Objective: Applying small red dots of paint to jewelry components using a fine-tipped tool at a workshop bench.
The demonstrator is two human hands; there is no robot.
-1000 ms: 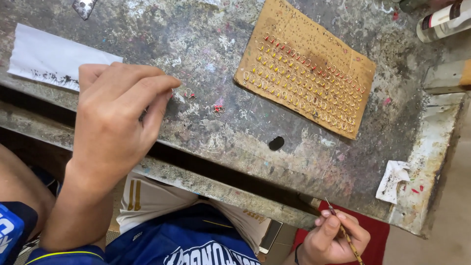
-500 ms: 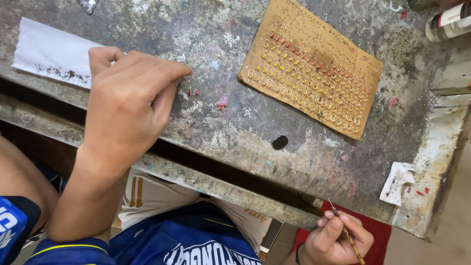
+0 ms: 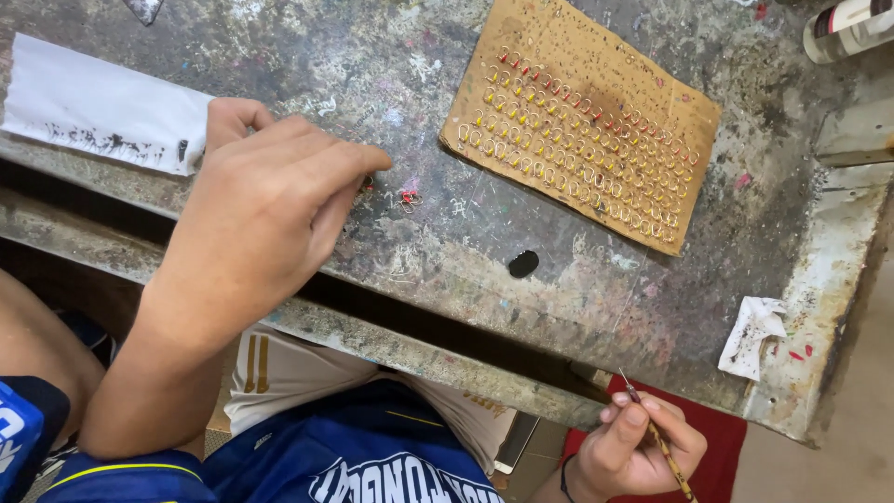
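Observation:
My left hand [image 3: 270, 200] rests on a worn, paint-flecked grey table [image 3: 447, 251], fingers bunched and pointing right; its fingertips touch a tiny hook-like piece, mostly hidden. Another small red-tipped hook [image 3: 408, 197] lies just right of the fingers. A brown cardboard sheet [image 3: 582, 116] farther right carries several rows of small hooks with yellow and red tips. My right hand [image 3: 633, 447] hangs below the table's front edge at the bottom right, gripping a thin paintbrush [image 3: 656, 436] that slants upward-left.
A white paper strip [image 3: 98, 102] with dark specks lies at the table's left. A crumpled white scrap [image 3: 752, 333] sits near the right corner. A dark hole [image 3: 523, 264] marks the tabletop. A white bottle [image 3: 847, 28] lies at the top right.
My left hand has slid slightly right and forward along the table toward the small hooks. The right hand with the brush stays low at the table's edge, barely shifted.

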